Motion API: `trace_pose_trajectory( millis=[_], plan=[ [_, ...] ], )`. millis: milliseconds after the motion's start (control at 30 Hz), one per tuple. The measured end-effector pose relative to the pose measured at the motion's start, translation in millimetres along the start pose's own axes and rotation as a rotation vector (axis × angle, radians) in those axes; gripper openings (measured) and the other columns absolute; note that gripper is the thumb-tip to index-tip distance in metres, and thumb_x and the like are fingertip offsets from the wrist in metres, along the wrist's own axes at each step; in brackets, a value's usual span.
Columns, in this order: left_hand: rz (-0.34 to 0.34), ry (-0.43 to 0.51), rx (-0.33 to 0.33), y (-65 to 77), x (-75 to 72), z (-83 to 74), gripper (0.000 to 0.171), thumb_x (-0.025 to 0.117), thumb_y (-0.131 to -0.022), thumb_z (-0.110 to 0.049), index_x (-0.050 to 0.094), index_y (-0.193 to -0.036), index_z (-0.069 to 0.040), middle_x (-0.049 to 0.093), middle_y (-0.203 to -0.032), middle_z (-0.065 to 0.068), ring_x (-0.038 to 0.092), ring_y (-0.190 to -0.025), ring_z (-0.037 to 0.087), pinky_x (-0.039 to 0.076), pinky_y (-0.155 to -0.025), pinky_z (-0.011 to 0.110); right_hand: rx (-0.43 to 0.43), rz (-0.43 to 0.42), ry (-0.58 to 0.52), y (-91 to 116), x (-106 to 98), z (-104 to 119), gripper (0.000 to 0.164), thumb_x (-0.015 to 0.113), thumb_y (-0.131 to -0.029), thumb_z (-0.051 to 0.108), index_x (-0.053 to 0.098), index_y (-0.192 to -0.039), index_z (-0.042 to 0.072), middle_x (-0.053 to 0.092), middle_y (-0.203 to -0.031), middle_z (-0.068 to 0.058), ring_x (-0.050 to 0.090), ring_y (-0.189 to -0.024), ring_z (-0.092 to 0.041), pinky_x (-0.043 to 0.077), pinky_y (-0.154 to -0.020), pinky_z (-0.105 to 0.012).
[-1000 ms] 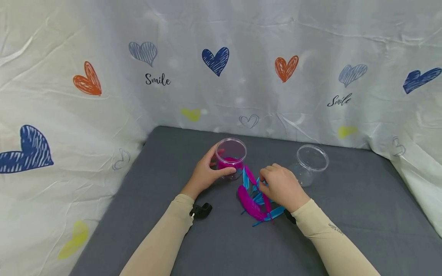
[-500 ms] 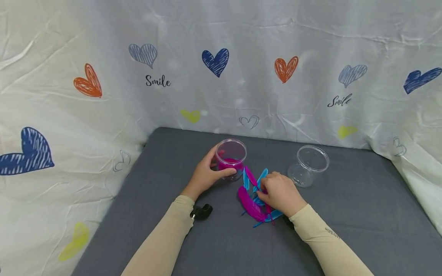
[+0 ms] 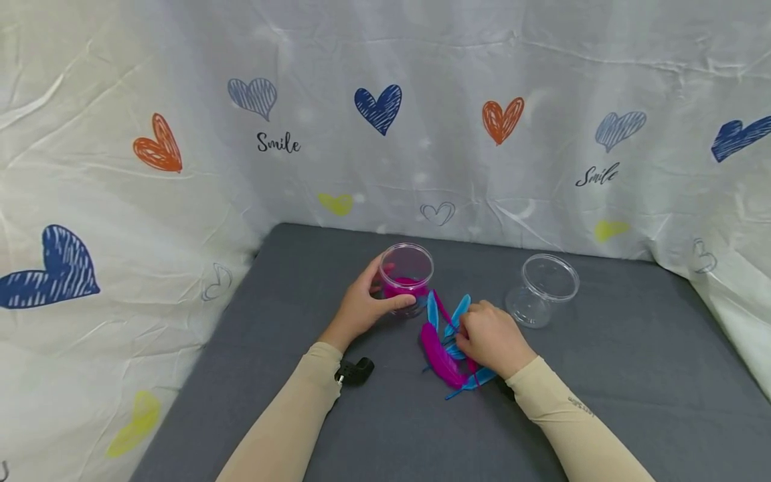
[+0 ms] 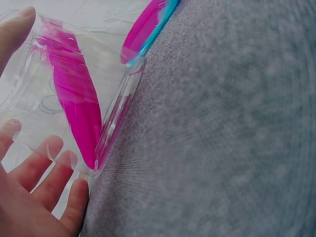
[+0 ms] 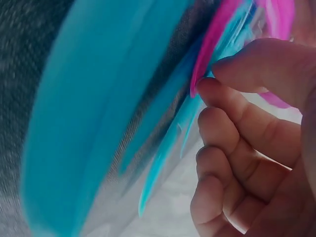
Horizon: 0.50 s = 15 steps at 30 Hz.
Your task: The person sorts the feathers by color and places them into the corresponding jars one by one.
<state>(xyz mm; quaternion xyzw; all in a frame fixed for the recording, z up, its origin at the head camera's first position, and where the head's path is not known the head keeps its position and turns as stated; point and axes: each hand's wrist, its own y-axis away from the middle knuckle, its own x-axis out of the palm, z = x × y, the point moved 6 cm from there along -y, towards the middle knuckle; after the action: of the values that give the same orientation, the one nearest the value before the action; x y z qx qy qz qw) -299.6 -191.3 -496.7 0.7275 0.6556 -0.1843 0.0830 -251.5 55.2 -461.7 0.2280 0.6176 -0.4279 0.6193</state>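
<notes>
My left hand [image 3: 361, 308] grips a clear plastic jar [image 3: 407, 266] round its side, thumb toward me. Magenta feather [image 4: 79, 98] stands inside it, leaning against the wall in the left wrist view. Right of the jar lies a loose pile of feathers: a broad magenta feather [image 3: 441, 358] and several blue feathers [image 3: 432, 311]. Above the pile is my right hand [image 3: 490, 338], fingers curled. Its thumb and index fingertip pinch the end of a slim magenta feather [image 5: 210, 49]. A large blue feather [image 5: 98, 98] fills the near part of the right wrist view.
A second clear jar [image 3: 536, 304] stands upright just beyond my right hand. The grey cloth-covered table [image 3: 385, 428] runs back to a white curtain [image 3: 446, 167] printed with hearts. Black straps [image 3: 358, 370] are on the wrists.
My right hand has shifted slightly toward me and uncovered a blue feather by its fingertips. The slim magenta feather has turned and now looks narrower. The left hand keeps its hold on the jar.
</notes>
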Motion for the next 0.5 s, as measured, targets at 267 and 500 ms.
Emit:
trace_pose_trajectory(
  millis=[267,500],
  plan=[
    [0.004,0.007,0.016,-1.8,2.9,-2.0,0.094,0.089,-0.087,-0.052,0.034,-0.164,-0.052,0.056,-0.161,-0.005,0.058,-0.142,0.03,0.052,-0.117,0.056,0.038,-0.075,0.027,3.2,-23.6,-8.3,0.023,0.079,-0.084,0.007,0.068,-0.066,0.014,0.054,-0.068,0.004,0.047,-0.068,-0.014,0.046,-0.053,-0.027],
    [0.0,0.003,0.021,-1.4,1.7,2.4,0.095,0.088,-0.087,-0.055,0.034,-0.164,-0.051,0.056,-0.16,-0.006,0.058,-0.141,0.029,0.051,-0.117,0.056,0.047,-0.095,0.024,6.9,-36.5,-12.5,0.015,0.082,-0.087,0.006,0.075,-0.075,0.009,0.058,-0.072,0.0,0.05,-0.072,-0.017,0.052,-0.061,-0.03]
  ],
)
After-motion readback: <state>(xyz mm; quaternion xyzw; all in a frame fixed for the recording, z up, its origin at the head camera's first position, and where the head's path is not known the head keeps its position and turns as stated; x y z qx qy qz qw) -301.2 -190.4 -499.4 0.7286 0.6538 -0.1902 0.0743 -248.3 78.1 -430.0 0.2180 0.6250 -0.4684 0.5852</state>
